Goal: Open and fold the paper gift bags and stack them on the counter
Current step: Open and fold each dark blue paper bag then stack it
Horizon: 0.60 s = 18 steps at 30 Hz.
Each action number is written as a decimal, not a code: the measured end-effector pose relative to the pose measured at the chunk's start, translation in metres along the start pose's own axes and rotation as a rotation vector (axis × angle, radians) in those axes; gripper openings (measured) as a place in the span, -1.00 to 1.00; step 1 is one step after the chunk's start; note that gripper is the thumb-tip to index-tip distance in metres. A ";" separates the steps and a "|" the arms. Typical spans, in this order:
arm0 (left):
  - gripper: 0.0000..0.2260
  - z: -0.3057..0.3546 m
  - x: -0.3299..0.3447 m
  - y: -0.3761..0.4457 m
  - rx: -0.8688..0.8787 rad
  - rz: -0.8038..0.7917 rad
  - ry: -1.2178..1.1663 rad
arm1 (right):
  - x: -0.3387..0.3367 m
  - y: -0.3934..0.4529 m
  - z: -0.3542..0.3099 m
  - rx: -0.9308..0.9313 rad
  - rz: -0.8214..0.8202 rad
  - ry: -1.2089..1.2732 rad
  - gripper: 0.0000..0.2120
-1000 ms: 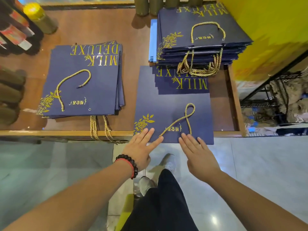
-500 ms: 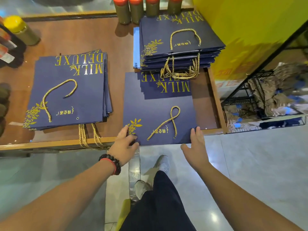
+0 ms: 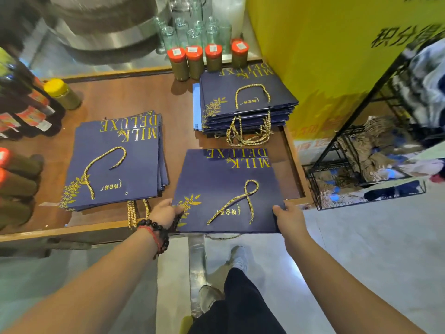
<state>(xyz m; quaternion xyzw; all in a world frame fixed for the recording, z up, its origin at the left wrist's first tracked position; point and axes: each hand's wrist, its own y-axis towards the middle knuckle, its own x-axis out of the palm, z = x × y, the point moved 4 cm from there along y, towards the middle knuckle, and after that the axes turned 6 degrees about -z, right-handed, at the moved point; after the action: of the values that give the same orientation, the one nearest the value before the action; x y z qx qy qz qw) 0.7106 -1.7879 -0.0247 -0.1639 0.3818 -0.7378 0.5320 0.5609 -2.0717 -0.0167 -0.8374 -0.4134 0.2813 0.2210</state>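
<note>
Bimanual edge grip on a flat paper gift bag. The left hand (image 3: 166, 212), wearing a beaded bracelet (image 3: 154, 231), pinches the near left corner of the bag in hand (image 3: 228, 189), thumb on the printed face beside the gold floral motif and fingers curled under; the right hand (image 3: 287, 218) clasps the near right corner in the same way, thumb on top. The bag lies flattened, face up, on the right part of the wooden counter (image 3: 134, 97), its near edge overhanging the counter's front lip toward the person, its gold rope handle (image 3: 237, 201) lying in a crossed loop on the upper face. Judged from its look, the bag is light, thin and moderately stiff: coated card that holds its creases but dents or kinks if squeezed mid-panel, and whose smooth finish is likely to slide readily over other bags. Corners and side edges therefore seem the best places to take hold, both hands level so the sheet does not bow; the loose handle may swing or snag when the bag is lifted. To the left lies a low stack of bags (image 3: 115, 160), near but apart, with handles hanging over the counter's front edge; beyond, a taller stack (image 3: 245, 102) sits by four red-capped jars (image 3: 207, 60). A yellow-lidded jar (image 3: 62, 92) stands at far left.
</note>
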 end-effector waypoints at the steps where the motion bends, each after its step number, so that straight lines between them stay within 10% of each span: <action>1: -0.90 0.006 0.001 -0.013 0.037 0.003 -0.012 | -0.002 -0.007 -0.003 -0.017 0.013 0.016 -0.87; 18: -0.86 0.085 0.001 -0.083 0.403 0.028 -0.296 | -0.044 -0.057 -0.105 -0.382 0.095 0.121 -0.86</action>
<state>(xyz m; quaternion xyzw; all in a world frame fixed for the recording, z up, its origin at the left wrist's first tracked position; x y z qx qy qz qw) 0.7104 -1.8104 0.0923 -0.1556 0.1472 -0.7594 0.6143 0.5751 -2.0903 0.1079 -0.8981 -0.4050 0.1570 0.0692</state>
